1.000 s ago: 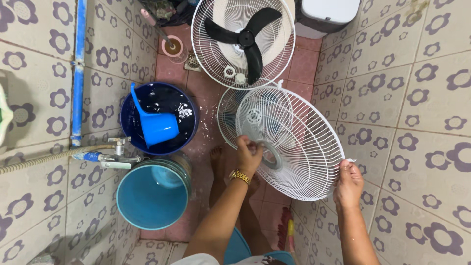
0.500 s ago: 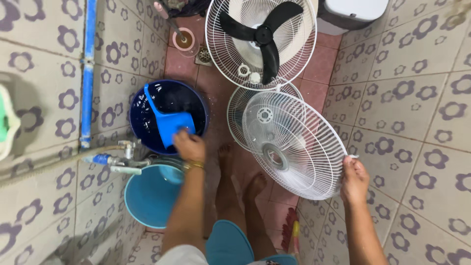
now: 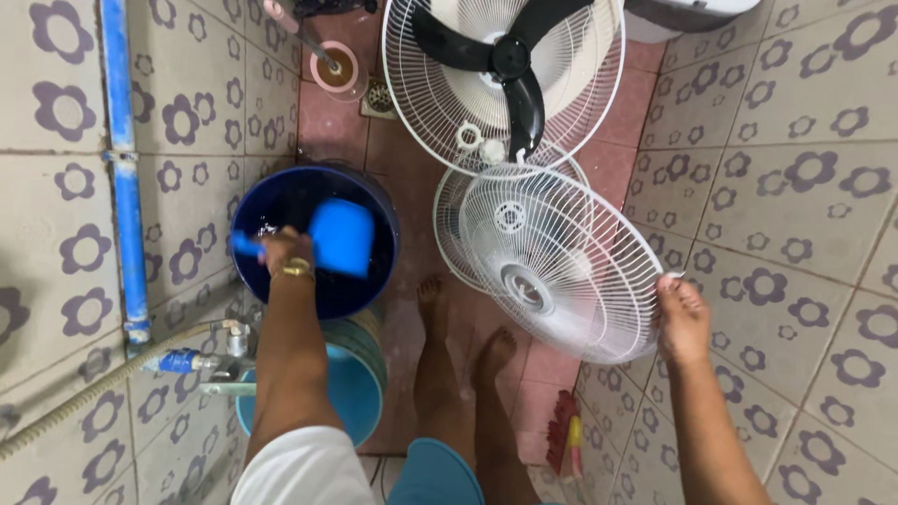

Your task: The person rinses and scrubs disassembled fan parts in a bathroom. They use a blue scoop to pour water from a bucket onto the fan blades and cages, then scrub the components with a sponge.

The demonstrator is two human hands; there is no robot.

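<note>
Here, blue scoop (image 3: 339, 237) gripped in left fingers (image 3: 277, 251) — fan grille (image 3: 559, 262) pinched in right fingers (image 3: 675, 301)

The left hand (image 3: 281, 252) closes its grip on the handle of a blue dipper (image 3: 339, 238), held over a dark blue basin (image 3: 374, 271) of water. The right hand (image 3: 681, 320) holds the rim of a white fan grille (image 3: 561, 266), tilted above the pink floor (image 3: 332, 122). Behind it stands another grille with a black fan blade (image 3: 510, 61). A light blue bucket (image 3: 360, 393) sits under a tap (image 3: 224, 360), beside the bare feet (image 3: 458, 337).
</note>
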